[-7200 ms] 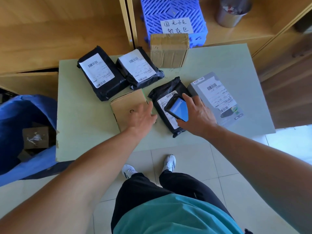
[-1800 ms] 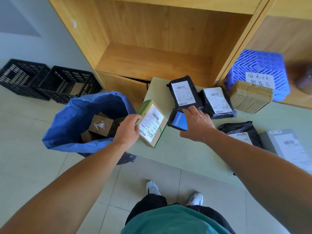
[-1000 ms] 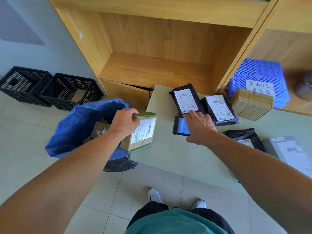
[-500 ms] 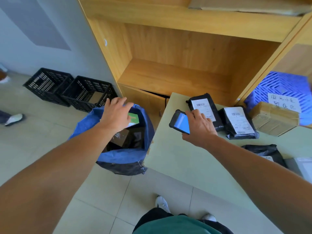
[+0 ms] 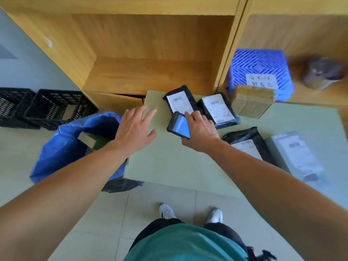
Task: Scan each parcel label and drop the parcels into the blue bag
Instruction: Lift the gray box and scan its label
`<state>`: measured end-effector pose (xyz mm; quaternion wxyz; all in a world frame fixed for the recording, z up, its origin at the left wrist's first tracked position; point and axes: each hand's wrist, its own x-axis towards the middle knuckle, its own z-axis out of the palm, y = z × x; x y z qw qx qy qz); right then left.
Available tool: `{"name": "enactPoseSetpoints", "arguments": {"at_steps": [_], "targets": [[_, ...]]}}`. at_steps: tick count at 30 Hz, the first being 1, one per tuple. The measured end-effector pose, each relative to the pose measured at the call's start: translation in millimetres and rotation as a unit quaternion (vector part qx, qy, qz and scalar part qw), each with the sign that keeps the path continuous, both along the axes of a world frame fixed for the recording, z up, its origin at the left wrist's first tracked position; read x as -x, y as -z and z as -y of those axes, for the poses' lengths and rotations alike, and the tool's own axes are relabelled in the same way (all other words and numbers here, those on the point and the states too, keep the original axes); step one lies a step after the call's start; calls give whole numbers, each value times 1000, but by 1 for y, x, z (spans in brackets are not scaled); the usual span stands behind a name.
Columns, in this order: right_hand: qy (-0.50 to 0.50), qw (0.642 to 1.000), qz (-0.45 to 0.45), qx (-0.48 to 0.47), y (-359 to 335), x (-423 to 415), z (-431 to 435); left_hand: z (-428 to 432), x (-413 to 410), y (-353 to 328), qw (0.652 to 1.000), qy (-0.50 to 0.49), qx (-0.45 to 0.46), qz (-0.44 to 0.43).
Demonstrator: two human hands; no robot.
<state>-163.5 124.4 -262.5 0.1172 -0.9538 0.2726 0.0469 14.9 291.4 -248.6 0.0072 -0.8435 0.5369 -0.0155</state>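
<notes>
Blue bag [image 5: 62, 147] is standing open on the floor beside the table [image 5: 178, 166], with at least one boxed parcel [image 5: 88, 139] lying inside. Five parcels are lying unbagged on the table: three black mailers [image 5: 218, 108], a cardboard box [image 5: 251, 100] and a grey mailer [image 5: 295, 153]. The left hand [image 5: 135, 130] is hovering empty, fingers spread, near the far-left black mailer [image 5: 178, 99]. The right hand [image 5: 201, 130] is gripping the handheld scanner [image 5: 179, 127] at that mailer's label. Judgement: the larger share is outstanding

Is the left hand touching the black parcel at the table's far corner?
Apart. The head view shows bare green table between the open left hand and the black parcel.
</notes>
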Motion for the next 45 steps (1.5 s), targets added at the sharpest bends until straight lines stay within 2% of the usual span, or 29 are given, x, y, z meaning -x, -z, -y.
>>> {"name": "enactPoseSetpoints", "arguments": {"at_steps": [7, 16, 22, 26, 29, 34, 39, 45], "targets": [[132, 990, 1, -47, 8, 124, 48, 96, 114, 25, 990, 75, 41, -115], [296, 950, 26, -91, 16, 282, 81, 183, 252, 54, 964, 174, 1, -203], [393, 911, 62, -109, 29, 357, 101, 249, 306, 71, 938, 295, -46, -179], [439, 889, 64, -115, 39, 392, 107, 303, 321, 79, 916, 359, -131, -125], [457, 880, 45, -120, 47, 412, 111, 340, 327, 85, 894, 413, -162, -65], [473, 871, 36, -123, 54, 430, 116, 384, 338, 87, 849, 466, -249, 22], [468, 874, 27, -128, 55, 434, 125, 414, 334, 85, 800, 502, -326, 40], [461, 880, -2, -115, 52, 429, 121, 434, 330, 91, 775, 545, -318, 35]]}}
